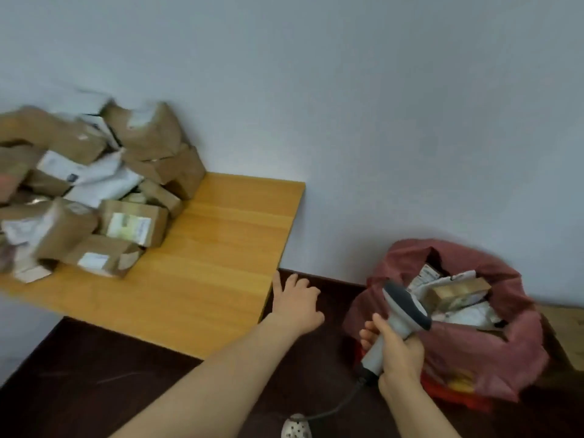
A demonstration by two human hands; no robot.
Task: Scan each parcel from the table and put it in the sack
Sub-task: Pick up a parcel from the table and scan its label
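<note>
While the right hand (399, 349) grips the scanner (401, 311) by its grey handle, fingers curled round it, the left hand (297, 303) is open with its fingers straight and spread. It holds nothing. It lies just off the right edge of the table (221, 248), toward that edge's near end, and its forearm crosses the near right corner. Whether the fingertips touch the edge cannot be told.

Parcels (94, 191) are heaped on the table's left part, from the back edge toward the front. They are brown boxes and white mailers lying tilted against one another, several with white labels showing. The heap is blurred, so no label can be read.

On the dark floor (94, 374), right of the table and apart from it, stands the red sack (474, 352) against the wall. Its mouth gapes, and inside lie a brown box (455, 292) and some white mailers. The scanner's dark head is seen against the sack's left side, near the mouth.

A cable (341, 403) runs from the handle's base down to the floor, ending beside a white perforated shoe (295, 426). A cardboard carton (565, 330) sits just beside the sack on its right.
</note>
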